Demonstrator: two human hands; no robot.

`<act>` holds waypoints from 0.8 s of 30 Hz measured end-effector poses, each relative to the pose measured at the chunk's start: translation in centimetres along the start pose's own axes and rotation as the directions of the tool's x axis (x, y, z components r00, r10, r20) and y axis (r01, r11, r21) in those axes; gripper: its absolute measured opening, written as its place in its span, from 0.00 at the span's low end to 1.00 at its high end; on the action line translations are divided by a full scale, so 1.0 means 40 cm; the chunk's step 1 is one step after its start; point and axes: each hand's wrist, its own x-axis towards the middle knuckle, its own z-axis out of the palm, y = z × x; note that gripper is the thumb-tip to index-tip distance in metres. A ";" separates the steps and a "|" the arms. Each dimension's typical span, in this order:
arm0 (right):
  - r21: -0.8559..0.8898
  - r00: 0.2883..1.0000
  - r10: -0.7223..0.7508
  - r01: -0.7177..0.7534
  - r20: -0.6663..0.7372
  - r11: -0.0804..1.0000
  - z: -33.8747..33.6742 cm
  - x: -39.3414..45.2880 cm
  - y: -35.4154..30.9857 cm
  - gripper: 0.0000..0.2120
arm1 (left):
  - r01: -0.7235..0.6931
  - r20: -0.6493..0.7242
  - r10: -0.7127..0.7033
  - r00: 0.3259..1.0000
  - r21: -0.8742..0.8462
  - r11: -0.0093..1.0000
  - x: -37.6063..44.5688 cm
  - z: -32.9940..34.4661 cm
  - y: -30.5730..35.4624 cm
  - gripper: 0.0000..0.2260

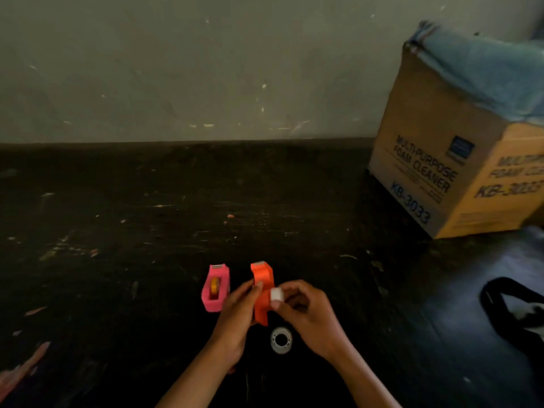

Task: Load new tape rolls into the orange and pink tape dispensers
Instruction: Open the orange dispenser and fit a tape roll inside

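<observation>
Pink dispenser (pixel 215 290) stood on the dark counter (pixel 117 231) at 9 o'clock from our hands, an orange-yellow core in its well; loaded or not, unclear. Our left hand (pixel 239 307) had fingers clamped on the orange dispenser (pixel 263 293), lifted and tilted. Our right hand (pixel 303 307), at 3 o'clock of it, pinched a small white piece (pixel 277 295), probably a spool hub. A clear tape roll (pixel 281 340) lay flat at 6 o'clock, not fitted. Cardboard box (pixel 447 160) sat at 2 o'clock. Orange load looked unfinished.

Smooth plastic orange dispenser (pixel 263 290), cardboard box (pixel 441 178), scuffed matt dark floor (pixel 147 231)
</observation>
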 end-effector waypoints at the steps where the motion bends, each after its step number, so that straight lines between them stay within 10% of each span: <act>1: -0.049 0.999 0.010 -0.012 -0.044 0.999 -0.020 -0.009 0.003 0.09 | -0.008 -0.021 0.007 1.000 -0.020 1.000 0.003 -0.001 -0.001 0.11; 8: -0.655 0.921 0.364 -0.190 0.139 0.731 -0.081 -0.091 0.095 0.17 | -0.072 -0.143 0.075 0.987 0.025 0.997 -0.011 -0.040 -0.007 0.13; 16: -0.807 0.936 0.223 0.095 0.271 0.583 0.018 -0.039 0.070 0.28 | 0.026 -0.149 -0.028 0.988 -0.015 1.000 -0.029 -0.066 -0.037 0.11; 20: -0.596 0.963 0.167 -0.008 0.212 0.803 0.031 -0.021 0.050 0.09 | 0.042 -0.144 -0.043 0.989 -0.010 0.999 -0.040 -0.095 -0.033 0.10; 24: 0.067 0.971 0.149 -0.164 0.186 0.984 0.014 -0.025 -0.006 0.13 | 0.048 -0.116 -0.046 0.992 0.010 0.999 -0.044 -0.111 -0.034 0.09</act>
